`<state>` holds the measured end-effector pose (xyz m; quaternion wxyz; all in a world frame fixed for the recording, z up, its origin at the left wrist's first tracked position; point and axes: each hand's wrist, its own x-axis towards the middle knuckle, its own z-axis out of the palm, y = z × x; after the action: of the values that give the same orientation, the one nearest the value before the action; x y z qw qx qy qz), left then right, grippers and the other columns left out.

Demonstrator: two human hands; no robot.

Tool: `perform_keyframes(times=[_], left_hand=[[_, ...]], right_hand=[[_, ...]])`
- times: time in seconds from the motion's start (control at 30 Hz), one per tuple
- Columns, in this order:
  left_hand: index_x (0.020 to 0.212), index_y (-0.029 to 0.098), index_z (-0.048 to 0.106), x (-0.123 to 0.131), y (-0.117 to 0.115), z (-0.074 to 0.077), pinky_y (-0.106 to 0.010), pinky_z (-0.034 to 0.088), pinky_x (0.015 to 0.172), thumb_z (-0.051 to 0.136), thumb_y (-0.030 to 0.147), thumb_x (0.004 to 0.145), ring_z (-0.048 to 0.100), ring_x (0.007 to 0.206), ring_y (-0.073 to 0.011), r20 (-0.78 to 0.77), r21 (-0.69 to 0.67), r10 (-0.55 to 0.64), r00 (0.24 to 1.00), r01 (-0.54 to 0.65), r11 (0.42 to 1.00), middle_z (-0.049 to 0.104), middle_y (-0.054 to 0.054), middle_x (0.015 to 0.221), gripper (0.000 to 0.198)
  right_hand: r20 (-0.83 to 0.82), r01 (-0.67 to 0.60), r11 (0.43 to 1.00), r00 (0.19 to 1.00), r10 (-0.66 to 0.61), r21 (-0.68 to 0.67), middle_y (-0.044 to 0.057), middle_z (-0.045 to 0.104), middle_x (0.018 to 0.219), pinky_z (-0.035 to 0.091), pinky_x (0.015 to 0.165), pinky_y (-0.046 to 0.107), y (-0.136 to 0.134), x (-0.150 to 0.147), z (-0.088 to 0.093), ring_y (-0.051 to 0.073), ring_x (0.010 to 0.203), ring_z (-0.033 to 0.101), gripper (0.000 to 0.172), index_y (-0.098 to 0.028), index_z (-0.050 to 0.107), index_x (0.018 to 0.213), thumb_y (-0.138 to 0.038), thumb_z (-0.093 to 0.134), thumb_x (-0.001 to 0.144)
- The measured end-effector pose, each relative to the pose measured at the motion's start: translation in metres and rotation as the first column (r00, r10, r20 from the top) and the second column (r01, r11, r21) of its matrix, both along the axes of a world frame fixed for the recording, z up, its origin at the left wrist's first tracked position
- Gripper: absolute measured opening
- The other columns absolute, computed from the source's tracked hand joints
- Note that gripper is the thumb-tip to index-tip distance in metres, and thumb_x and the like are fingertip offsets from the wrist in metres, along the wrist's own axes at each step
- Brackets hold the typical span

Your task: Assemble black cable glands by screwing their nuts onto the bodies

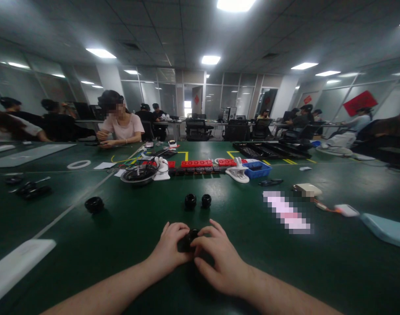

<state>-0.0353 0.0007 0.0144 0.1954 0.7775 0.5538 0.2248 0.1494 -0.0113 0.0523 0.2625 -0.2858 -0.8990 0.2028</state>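
My left hand (pixel 172 245) curls its thumb and fingers around the left side of a small black round fitting (pixel 192 235), just above the green table. From the right, my right hand (pixel 218 254) bends its fingers onto the same fitting, its thumb lower down. Between the hands the fitting is partly hidden, so its lower part cannot be made out. Two similar fittings stand a little farther off, a wider black ring-shaped one (pixel 190 201) and a smaller one (pixel 206 201). Another black fitting (pixel 94 204) sits off to the left.
Across the table runs a row of red and black parts (pixel 196 164), with a white clip stand (pixel 238 171) and a blue bin (pixel 257 169) at its right. A white box (pixel 21 267) lies near left, a light blue case (pixel 387 229) at right. A person (pixel 121 122) sits opposite.
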Motion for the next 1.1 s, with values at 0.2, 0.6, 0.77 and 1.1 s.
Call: perform_keyframes(times=[0.2,0.6,0.77,1.1], left_hand=[[0.088,0.025,0.061,0.001,-0.001,0.002,-0.054,0.017,0.098,0.065,0.042,0.061,0.047,0.099,-0.0241,-0.003,0.005,-0.009,1.000,0.009,1.000,0.054,-0.003,0.099,0.033],[0.094,0.026,0.060,0.000,-0.005,0.000,-0.055,0.014,0.100,0.064,0.046,0.061,0.047,0.102,-0.0238,-0.035,0.032,-0.048,0.998,0.049,0.998,0.053,-0.002,0.101,0.038],[0.097,0.026,0.059,0.000,-0.005,-0.001,-0.056,0.013,0.101,0.066,0.045,0.059,0.046,0.103,-0.0250,-0.064,0.031,-0.052,0.997,0.054,0.998,0.053,-0.003,0.103,0.043],[0.097,0.025,0.059,0.001,-0.004,-0.001,-0.057,0.012,0.101,0.066,0.045,0.059,0.048,0.102,-0.0244,-0.065,0.023,-0.072,0.995,0.074,0.997,0.054,-0.003,0.102,0.044]], right_hand=[[0.015,0.129,0.990,0.991,-0.130,0.054,0.001,0.057,0.078,0.029,0.079,0.038,0.002,-0.001,0.003,0.019,0.083,0.043,0.023,-0.019,0.051,0.096,-0.021,0.051,0.073],[0.121,0.172,0.985,0.977,-0.173,0.023,0.004,0.054,0.096,0.032,0.078,0.034,0.013,0.000,-0.003,0.020,0.089,0.043,0.038,-0.019,0.049,0.106,-0.035,0.058,0.073],[0.113,0.141,0.989,0.983,-0.146,0.052,0.004,0.054,0.098,0.032,0.080,0.034,0.012,-0.002,-0.006,0.020,0.091,0.043,0.046,-0.020,0.050,0.106,-0.044,0.061,0.068],[0.147,0.198,0.977,0.967,-0.208,0.080,0.003,0.057,0.093,0.032,0.077,0.034,0.014,-0.008,-0.010,0.021,0.089,0.044,0.049,-0.022,0.054,0.101,-0.048,0.067,0.061]])
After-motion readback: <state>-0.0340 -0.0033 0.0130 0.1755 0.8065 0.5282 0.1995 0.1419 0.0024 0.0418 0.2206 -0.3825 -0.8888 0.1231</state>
